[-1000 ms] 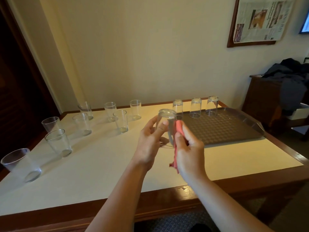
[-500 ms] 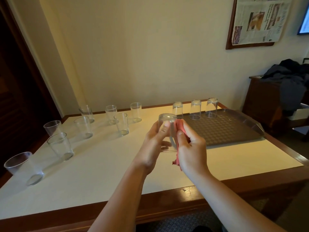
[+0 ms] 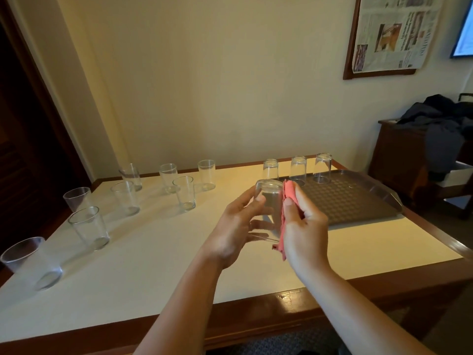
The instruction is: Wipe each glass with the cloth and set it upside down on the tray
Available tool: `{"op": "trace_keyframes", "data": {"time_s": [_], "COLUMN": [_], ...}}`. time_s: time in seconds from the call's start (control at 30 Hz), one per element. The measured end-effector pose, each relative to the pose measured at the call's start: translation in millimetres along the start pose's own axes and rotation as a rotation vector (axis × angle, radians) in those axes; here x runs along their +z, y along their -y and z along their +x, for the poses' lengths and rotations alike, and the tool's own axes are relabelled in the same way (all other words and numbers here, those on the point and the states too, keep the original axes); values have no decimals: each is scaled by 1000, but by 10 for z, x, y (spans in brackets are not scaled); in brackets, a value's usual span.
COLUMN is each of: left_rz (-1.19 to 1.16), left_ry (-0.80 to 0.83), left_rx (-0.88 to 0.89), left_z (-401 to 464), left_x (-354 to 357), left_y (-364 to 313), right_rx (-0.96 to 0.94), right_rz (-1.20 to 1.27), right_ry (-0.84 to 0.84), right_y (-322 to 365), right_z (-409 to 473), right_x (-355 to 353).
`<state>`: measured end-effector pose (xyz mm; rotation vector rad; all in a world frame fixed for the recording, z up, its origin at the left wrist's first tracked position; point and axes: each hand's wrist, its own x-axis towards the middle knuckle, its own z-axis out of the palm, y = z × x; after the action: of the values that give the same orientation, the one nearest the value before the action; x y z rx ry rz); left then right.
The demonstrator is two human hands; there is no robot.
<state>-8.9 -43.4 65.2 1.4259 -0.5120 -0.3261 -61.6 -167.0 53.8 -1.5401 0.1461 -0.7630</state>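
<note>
Glass (image 3: 269, 201) wiping was the step.
Left hand (image 3: 234, 226) held it; right hand (image 3: 304, 226) pinched the cloth (image 3: 286, 201). Next, probably set it mouth-down on the tray (image 3: 358, 203).

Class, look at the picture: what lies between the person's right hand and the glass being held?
In the head view, the red cloth lies between the right hand and the glass.

Newspaper (image 3: 391, 34) print: nothing legible

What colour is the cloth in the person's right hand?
Pinkish red; the cloth shows best in the head view, the only one.
</note>
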Motion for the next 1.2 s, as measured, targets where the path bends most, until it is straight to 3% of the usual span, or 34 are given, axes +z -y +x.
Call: {"op": "trace_keyframes", "data": {"time_s": [0.1,0.3,0.47,0.63,0.73,0.83,1.0,1.2], "left_rz": [48,18,69,68,-15,56,37,69], "left_ry": [-179,-37,-221,-10,-80,-172,-17,-232], "left_rx": [53,-18,138,-10,52,84,-108,50], "left_z": [18,1,65,8,33,75,61,61], "left_x": [27,56,34,23,20,20,-33,28], "left_y": [10,16,32,15,6,14,32,116], "right_rx": [-12,21,-31,45,31,-23,96,9], "right_rz": [-14,26,35,47,45,39,81,31], "right_ry": [36,-16,19,-37,-15,13,-56,17], "right_y": [-52,-10,-97,-8,13,-79,-66,-96], "right_z": [-278,62,-231,82,-13,-227,39,-223], "right_x": [72,72,168,48,77,157,64,140]}}
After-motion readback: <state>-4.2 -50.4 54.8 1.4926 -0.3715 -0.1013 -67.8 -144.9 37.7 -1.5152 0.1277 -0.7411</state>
